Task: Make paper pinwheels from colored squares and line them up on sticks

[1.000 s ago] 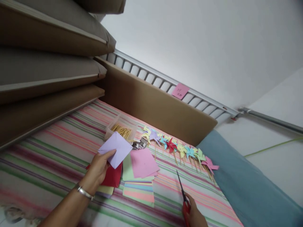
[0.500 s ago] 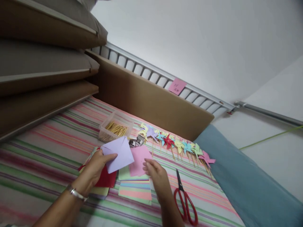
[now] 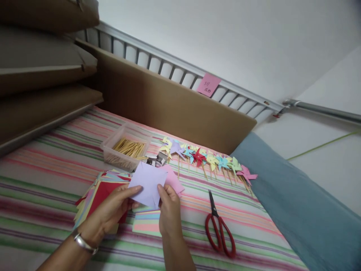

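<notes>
A square of lilac paper [image 3: 148,182] with slits at its corners is held up between both hands. My left hand [image 3: 120,205], with a silver bracelet at the wrist, pinches its left edge. My right hand [image 3: 169,203] grips the right edge between thumb and fingers. Behind the square lies a pink sheet [image 3: 174,180], partly hidden. Below it is a stack of pastel papers [image 3: 145,223]. A pile of coloured paper with a red sheet [image 3: 105,192] on top lies under my left forearm.
Red-handled scissors [image 3: 218,229] lie to the right. Behind the papers stand a clear plastic box [image 3: 108,152] of wooden sticks [image 3: 129,148] and a metal-and-black item [image 3: 156,159]. Several paper pinwheels [image 3: 199,157] on sticks form a row along the brown board [image 3: 175,109].
My right hand has moved from the pink sheet to the lilac square and taken hold of its right edge. The square has turned, and the view has shifted slightly.
</notes>
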The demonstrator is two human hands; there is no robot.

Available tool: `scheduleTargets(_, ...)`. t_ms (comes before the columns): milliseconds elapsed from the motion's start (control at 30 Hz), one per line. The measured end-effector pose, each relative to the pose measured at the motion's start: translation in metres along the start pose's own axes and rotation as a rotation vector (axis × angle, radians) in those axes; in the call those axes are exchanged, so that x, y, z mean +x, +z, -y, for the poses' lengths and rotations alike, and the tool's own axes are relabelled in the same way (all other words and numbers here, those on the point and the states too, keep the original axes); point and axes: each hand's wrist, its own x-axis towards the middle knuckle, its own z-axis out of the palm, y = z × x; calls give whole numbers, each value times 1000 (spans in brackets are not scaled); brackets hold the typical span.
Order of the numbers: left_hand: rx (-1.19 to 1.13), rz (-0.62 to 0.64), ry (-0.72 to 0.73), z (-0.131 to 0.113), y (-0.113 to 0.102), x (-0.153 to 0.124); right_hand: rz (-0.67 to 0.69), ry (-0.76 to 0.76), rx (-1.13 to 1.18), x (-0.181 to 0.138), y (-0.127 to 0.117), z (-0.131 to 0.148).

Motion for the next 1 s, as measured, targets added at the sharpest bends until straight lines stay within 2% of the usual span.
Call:
scheduleTargets(100, 59, -38, 31, 6, 3, 2, -24, -23, -27, 0, -1, -8)
scheduleTargets(233, 100, -98, 52, 7, 0, 4, 16, -35, -95, 0, -3, -17)
scheduleTargets(467, 181, -26, 21, -9, -13, 0, 100, -25, -166, 0, 0, -18)
scheduleTargets(633, 151, -95, 21, -14, -18, -1, 118, -51, -256, -1, 6, -23)
scheduleTargets(700, 131, -118, 29, -15, -20, -1, 65, -164, -361, -4, 7, -23)
scheduleTargets(800, 116, -123, 51, -19, -24, -1, 4, -513, -656, -11, 8, -18)
scheduleTargets(900, 113, -122, 77, -23, -30, -1, 104, -842, -919, -18, 8, -11)
scheduleTargets(1000, 112, -122, 86, -25, -35, -1, 224, -943, -1050, -23, 10, -8)
